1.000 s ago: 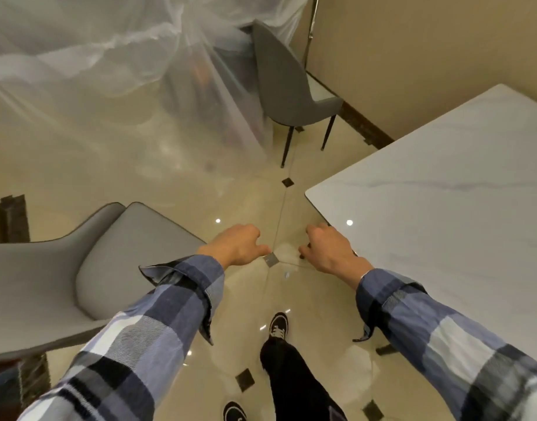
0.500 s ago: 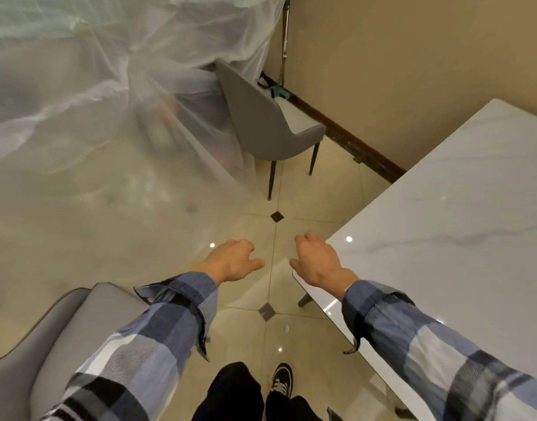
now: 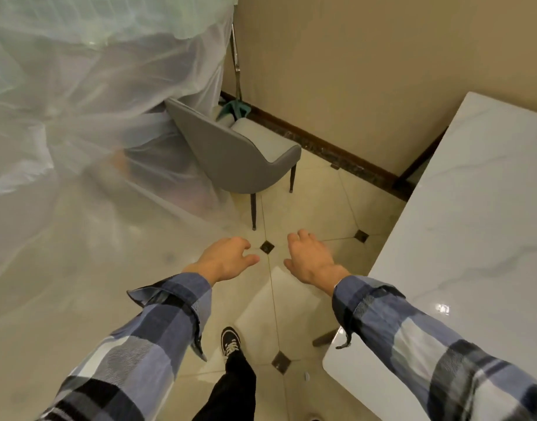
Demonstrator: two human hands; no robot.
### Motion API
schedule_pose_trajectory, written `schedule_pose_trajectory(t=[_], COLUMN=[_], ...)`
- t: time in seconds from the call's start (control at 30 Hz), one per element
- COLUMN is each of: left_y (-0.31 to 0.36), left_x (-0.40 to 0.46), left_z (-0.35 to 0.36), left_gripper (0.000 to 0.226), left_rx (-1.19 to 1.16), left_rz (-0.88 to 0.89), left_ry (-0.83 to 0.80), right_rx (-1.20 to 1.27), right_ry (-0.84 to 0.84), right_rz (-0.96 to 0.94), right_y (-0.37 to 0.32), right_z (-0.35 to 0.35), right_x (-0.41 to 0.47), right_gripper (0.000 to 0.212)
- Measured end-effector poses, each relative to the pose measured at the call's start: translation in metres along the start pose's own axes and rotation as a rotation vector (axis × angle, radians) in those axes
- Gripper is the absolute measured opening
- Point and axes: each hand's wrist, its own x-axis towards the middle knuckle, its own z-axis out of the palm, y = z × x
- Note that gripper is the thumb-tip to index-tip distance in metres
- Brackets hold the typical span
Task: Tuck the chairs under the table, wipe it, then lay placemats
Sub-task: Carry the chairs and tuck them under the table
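Observation:
A grey upholstered chair (image 3: 240, 153) stands ahead near the wall, its back turned toward the plastic sheeting, apart from the table. The white marble table (image 3: 473, 238) fills the right side, its near corner at the lower right. My left hand (image 3: 227, 259) and my right hand (image 3: 311, 258) are held out over the floor, between me and the chair, fingers loosely apart and holding nothing. Neither hand touches the chair or the table. No cloth or placemat is in view.
Clear plastic sheeting (image 3: 88, 132) drapes over the left side and spreads across the floor. A mop (image 3: 237, 95) leans in the corner behind the chair. A dark skirting (image 3: 337, 153) runs along the beige wall. Glossy tiled floor (image 3: 316, 202) lies between chair and table.
I have walked forward toward the far chair, which now looks nearer. The grey chair at the lower left has passed out of view. Both hands stay outstretched and empty.

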Motion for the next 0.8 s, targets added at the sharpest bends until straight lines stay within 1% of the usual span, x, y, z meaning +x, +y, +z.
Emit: schedule_pose_trajectory(t=[0.13,0.3,0.47,0.57,0.7,0.8], left_y=[-0.040,-0.082,-0.110,-0.118,-0.130,-0.142], left_x=[0.049,0.101,0.166,0.206,0.262,0.297], left_z=[-0.054,-0.112,-0.163,-0.194,-0.237,-0.255], left_gripper=[0.058,0.049,0.056,0.062,0.069,0.074], left_rx=[0.026,0.086,0.089,0.085,0.116,0.205], left_rz=[0.043,0.063,0.087,0.096,0.095,0.093], left_ry=[0.012,0.041,0.066,0.128,0.230,0.279], right_rx=[0.058,0.118,0.138,0.147,0.157,0.127], right_ry=[-0.019,-0.015,0.043,0.123,0.236,0.237], right_rz=[0.073,0.145,0.168,0.154,0.081,0.026], right_y=[-0.029,-0.059,-0.068,-0.073,-0.082,-0.089], right_z=[-0.016,-0.036,-0.069,-0.087,-0.111,-0.119], right_x=[0.067,0.130,0.204,0.256,0.340,0.384], right_gripper=[0.046,0.051,0.047,0.057,0.069,0.073])
